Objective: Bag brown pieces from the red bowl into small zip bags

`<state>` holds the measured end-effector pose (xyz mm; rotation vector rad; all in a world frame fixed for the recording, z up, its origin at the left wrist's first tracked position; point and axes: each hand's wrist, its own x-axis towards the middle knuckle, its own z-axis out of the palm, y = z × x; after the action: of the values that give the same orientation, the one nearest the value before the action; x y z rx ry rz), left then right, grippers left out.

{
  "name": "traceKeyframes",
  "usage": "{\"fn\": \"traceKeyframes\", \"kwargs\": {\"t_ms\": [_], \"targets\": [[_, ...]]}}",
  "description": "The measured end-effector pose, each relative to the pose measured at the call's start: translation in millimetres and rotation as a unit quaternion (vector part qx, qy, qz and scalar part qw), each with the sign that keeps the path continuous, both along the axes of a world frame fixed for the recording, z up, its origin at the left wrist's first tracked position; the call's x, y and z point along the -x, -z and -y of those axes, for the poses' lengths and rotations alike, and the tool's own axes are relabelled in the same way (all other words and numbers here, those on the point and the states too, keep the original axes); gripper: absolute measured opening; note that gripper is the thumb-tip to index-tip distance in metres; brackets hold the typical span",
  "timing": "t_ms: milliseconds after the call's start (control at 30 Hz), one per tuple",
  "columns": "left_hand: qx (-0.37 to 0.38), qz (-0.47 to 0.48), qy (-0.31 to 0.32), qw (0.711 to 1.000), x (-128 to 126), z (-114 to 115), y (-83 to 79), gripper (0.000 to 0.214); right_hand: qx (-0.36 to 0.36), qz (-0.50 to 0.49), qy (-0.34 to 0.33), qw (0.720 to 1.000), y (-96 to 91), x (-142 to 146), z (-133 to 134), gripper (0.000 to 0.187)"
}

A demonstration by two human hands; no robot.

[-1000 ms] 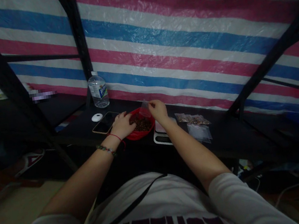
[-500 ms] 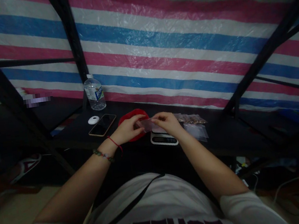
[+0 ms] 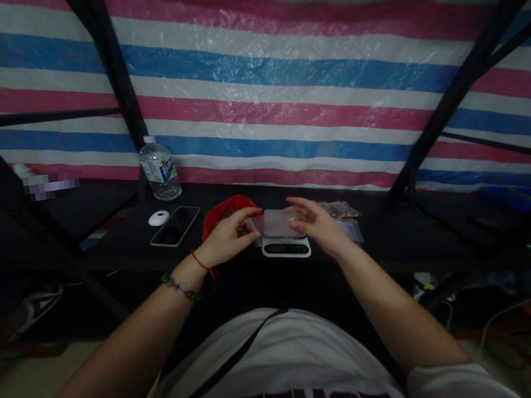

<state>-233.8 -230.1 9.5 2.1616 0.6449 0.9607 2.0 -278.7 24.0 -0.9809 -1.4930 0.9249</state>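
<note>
Both hands have come off the red bowl (image 3: 224, 210) and now meet over the small digital scale (image 3: 285, 247) at the bench (image 3: 390, 241) edge. A second ago the left hand (image 3: 224, 239) was in the bowl's dark contents; it now pinches the left edge of a small clear plastic bag (image 3: 276, 222) lying on the scale platform. The right hand (image 3: 316, 223) hovers at the bag's right side, fingers spread, seemingly just released. Filled bags (image 3: 341, 211) lie just right; phone (image 3: 175, 226) and water bottle (image 3: 159, 169) sit left.
</note>
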Motion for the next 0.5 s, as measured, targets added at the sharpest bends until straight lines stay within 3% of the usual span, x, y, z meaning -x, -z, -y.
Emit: {"fn": "traceKeyframes", "kwargs": {"t_ms": [67, 133, 267, 333, 400, 500], "targets": [[-0.038, -0.021, -0.004, 0.999, -3, 0, 2.0, 0.054, 0.036, 0.068, -0.061, 0.995, 1.0, 0, 2, 0.040], [-0.071, -0.023, -0.007, 0.997, -5, 1, 3.2, 0.062, 0.043, 0.110, -0.051, 0.992, -1.4, -9, 2, 0.030], [-0.123, -0.046, -0.022, 0.991, -4, 1, 1.8, 0.053, -0.023, 0.131, 0.121, 0.984, -15.6, -57, -3, 0.037], [-0.150, -0.083, -0.031, 0.985, -3, 2, -0.4, 0.043, -0.080, 0.206, 0.230, 0.948, -19.5, -86, -7, 0.043], [-0.168, -0.110, -0.030, 0.979, -2, 3, -2.5, 0.039, -0.104, 0.335, 0.277, 0.895, -15.2, -107, -11, 0.049], [-0.181, -0.136, -0.020, 0.974, -3, 4, -4.1, 0.036, -0.015, 0.527, 0.209, 0.824, 6.0, -116, -17, 0.049]]}}
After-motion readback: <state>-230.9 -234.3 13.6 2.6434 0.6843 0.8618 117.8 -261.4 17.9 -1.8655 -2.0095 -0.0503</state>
